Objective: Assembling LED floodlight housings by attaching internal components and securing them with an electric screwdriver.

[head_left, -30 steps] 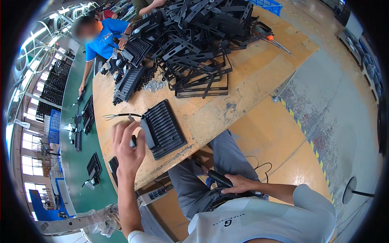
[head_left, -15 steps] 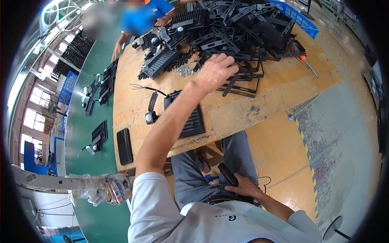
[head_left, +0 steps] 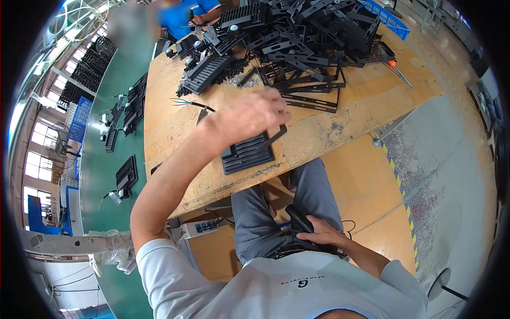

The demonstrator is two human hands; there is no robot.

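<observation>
My left hand point(head_left: 252, 117) is over the table's near edge, its curled fingers closed around a black metal bracket point(head_left: 274, 137). The bracket's far part is hidden by the hand. Directly beneath lies a black finned lamp housing point(head_left: 248, 159), partly covered by my hand and forearm, with its stripped cable wires point(head_left: 183, 101) sticking out to the left. Down at my lap, my right hand point(head_left: 320, 232) grips a black, thick-bodied cylindrical tool point(head_left: 299, 217); its working end cannot be made out.
A large heap of black brackets point(head_left: 313, 42) covers the table's far side. Beside it are finned housings point(head_left: 208, 74) and small screws point(head_left: 234, 81). An orange-and-black screwdriver point(head_left: 393, 64) lies at the right. A green conveyor point(head_left: 98, 175) carries more lamps; a co-worker point(head_left: 186, 18) is across the table.
My left hand has come back from the bracket heap toward the near housing, bringing a bracket with it. My right hand keeps its grip on the tool at my lap.
</observation>
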